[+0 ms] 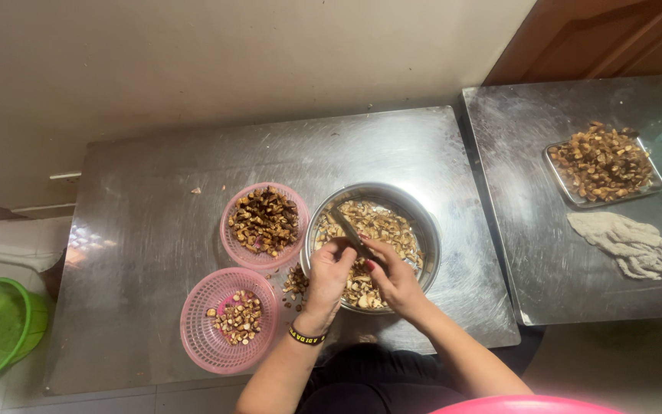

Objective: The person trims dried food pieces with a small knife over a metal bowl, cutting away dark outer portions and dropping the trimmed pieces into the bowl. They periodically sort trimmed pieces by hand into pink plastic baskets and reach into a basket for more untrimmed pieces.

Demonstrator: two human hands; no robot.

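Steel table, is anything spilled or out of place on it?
Yes. A small heap of chopped pieces lies loose on the steel table beside the metal bowl, and one stray bit sits alone behind the pink baskets.
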